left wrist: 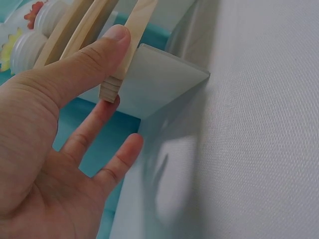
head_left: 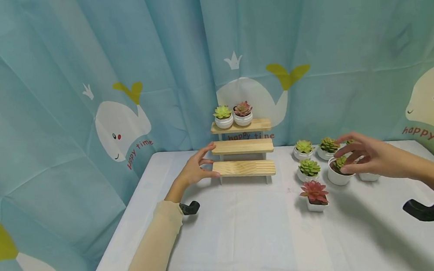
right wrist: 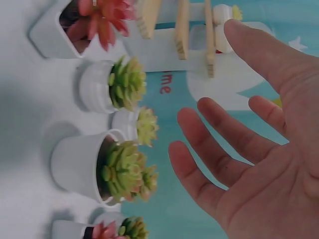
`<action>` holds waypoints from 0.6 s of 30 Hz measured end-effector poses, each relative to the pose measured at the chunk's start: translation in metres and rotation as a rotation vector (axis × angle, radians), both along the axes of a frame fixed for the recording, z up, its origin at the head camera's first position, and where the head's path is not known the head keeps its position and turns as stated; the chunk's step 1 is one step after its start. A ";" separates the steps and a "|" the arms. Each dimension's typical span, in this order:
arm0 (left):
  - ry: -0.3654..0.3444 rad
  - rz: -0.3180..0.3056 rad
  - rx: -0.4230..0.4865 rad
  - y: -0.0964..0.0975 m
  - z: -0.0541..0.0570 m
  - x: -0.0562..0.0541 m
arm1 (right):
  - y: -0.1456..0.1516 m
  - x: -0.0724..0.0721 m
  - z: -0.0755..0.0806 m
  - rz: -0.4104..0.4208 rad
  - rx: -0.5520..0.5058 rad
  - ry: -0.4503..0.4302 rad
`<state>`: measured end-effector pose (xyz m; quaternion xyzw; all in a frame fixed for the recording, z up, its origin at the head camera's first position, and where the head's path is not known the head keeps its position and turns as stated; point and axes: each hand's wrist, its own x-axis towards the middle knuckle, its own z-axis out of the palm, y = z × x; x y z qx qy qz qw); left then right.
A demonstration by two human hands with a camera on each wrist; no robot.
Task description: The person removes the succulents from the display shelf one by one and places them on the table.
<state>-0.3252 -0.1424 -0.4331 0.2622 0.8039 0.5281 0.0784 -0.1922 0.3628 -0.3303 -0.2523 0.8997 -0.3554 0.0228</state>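
My left hand [head_left: 196, 169] is at the left end of a three-tier wooden plant stand [head_left: 242, 146]. In the left wrist view its thumb lies across the lowest plank [left wrist: 134, 37] and a fingertip meets the plank's end, pinching it. My right hand [head_left: 372, 157] is held over a group of potted succulents with fingers spread and nothing in them. Nearest below it stands a green succulent in a round white pot [right wrist: 75, 162]. Close by are a green succulent [head_left: 309, 169] in a low white pot and a red succulent [head_left: 314, 193] in a square white pot.
On the top tier sit a yellow-green succulent [head_left: 223, 117] and a pinkish one [head_left: 243, 114], both in white pots. More potted succulents [head_left: 303, 148] stand at the back right of the white-covered table [head_left: 250, 237]. A blue whale-print curtain [head_left: 177, 47] hangs behind.
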 end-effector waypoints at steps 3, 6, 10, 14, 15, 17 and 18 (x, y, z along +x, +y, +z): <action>0.002 0.003 -0.004 0.000 0.000 0.000 | 0.000 -0.004 0.005 0.003 -0.017 -0.007; 0.003 0.008 -0.011 0.000 -0.001 0.000 | -0.001 -0.008 0.008 0.011 -0.036 0.015; -0.003 0.016 -0.010 0.000 -0.001 0.000 | -0.004 -0.014 0.013 0.016 -0.047 0.052; -0.007 0.020 -0.004 0.000 -0.001 0.001 | -0.009 -0.019 0.018 0.009 -0.036 0.062; -0.007 0.019 -0.005 0.000 -0.001 0.001 | -0.011 -0.021 0.019 0.011 -0.033 0.067; -0.008 0.021 -0.006 0.000 0.000 0.001 | -0.015 -0.024 0.021 0.004 -0.035 0.071; -0.009 0.021 -0.005 0.000 0.000 0.001 | -0.017 -0.025 0.022 -0.001 -0.035 0.074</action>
